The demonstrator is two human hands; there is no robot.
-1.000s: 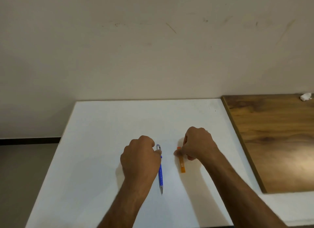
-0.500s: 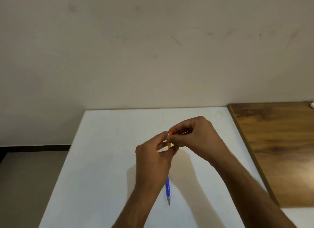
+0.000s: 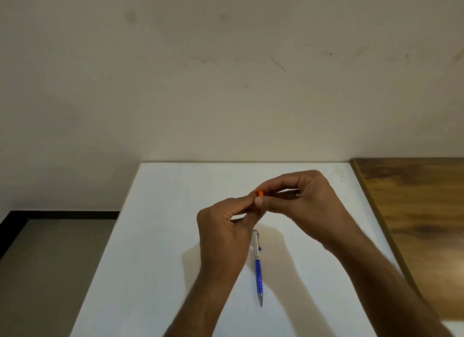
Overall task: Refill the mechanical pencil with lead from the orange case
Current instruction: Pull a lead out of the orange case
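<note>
Fingertips of both hands meet on the orange case (image 3: 260, 193), lifted above the white table (image 3: 160, 236); only a small orange end shows between them, the rest is hidden by fingers. Left hand (image 3: 226, 226): thumb and forefinger curled in, pinching the case from below-left, other fingers loosely folded. Right hand (image 3: 301, 198): fingers arched over, thumb and forefinger closed on the case's top end, likely working the cap, though whether it is open yet cannot be told. Mechanical pencil (image 3: 258, 266) lies flat on the table just beside the left wrist, untouched, tip toward the camera, cap still on. Risks, as judgement: cap pops suddenly and leads spill out or snap, since they are thin and brittle; a tight pinch on so small a case could let it slip and drop; the left forearm could nudge the pencil and roll it. Wooden surface (image 3: 414, 211) to the right, wall (image 3: 226, 73) behind.
</note>
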